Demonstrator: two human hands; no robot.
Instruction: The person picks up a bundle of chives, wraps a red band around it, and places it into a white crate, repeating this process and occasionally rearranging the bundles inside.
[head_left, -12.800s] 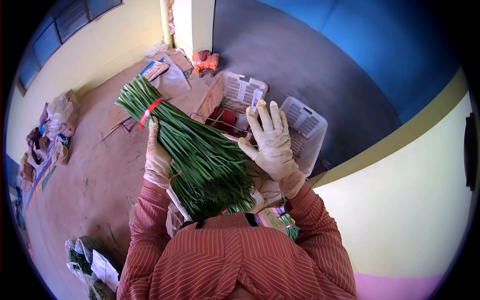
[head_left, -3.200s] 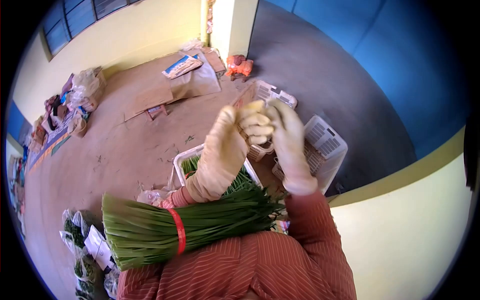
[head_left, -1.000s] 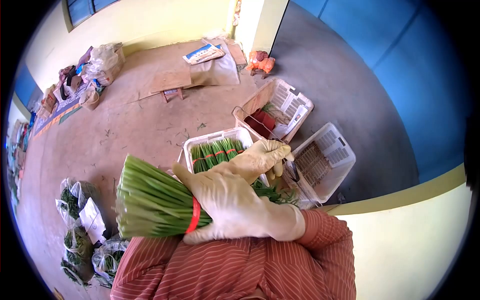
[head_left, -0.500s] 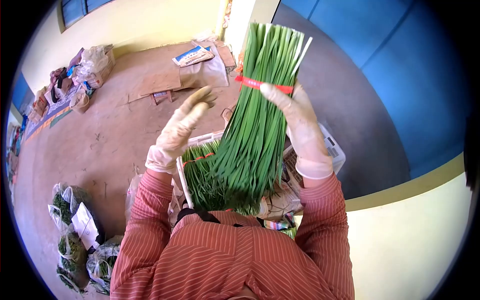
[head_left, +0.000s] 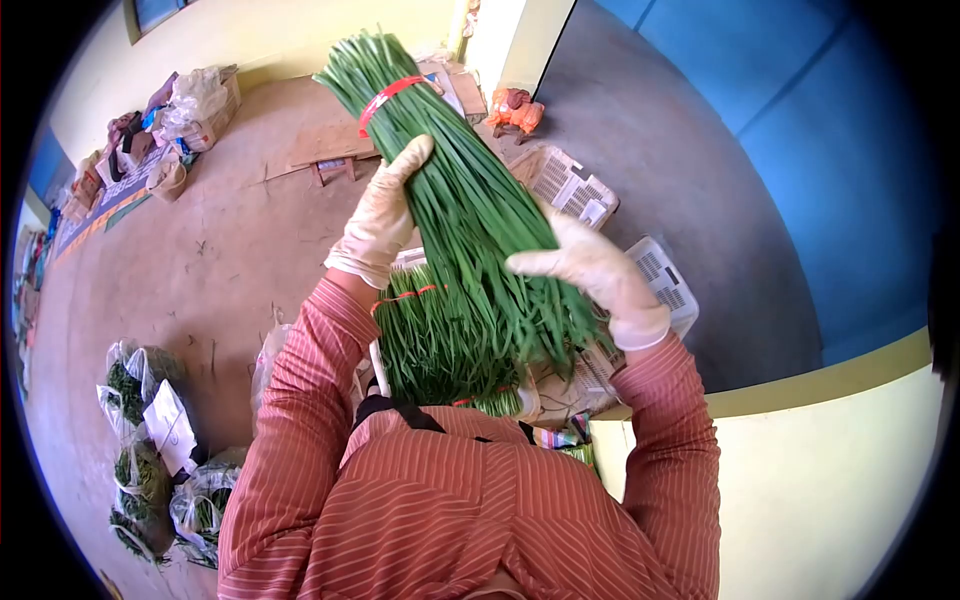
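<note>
A thick bunch of green garlic chives (head_left: 470, 190) is held up in front of me, tilted, its cut ends at the upper left and its leaf tips hanging lower right. A red band (head_left: 388, 98) goes round it near the cut ends. My left hand (head_left: 385, 215), in a pale glove, is closed on the bunch's left side below the band, thumb in front. On the leaves' lower right lies my right hand (head_left: 600, 275), also gloved, its thumb across the front and its fingers partly hidden behind. Beneath, more banded chives (head_left: 425, 345) fill a white crate.
Plastic bags of greens (head_left: 140, 480) stand on the floor at lower left. White crates (head_left: 570, 185) are on the right, near an orange-covered stool (head_left: 515, 112). A low wooden stool (head_left: 333, 170) and cardboard lie further back. Boxes and bags (head_left: 205, 105) sit by the wall.
The bunch has tipped with its cut ends going left. My left hand, free before, now grips it below the band. My right hand has moved from the band down to the leaves.
</note>
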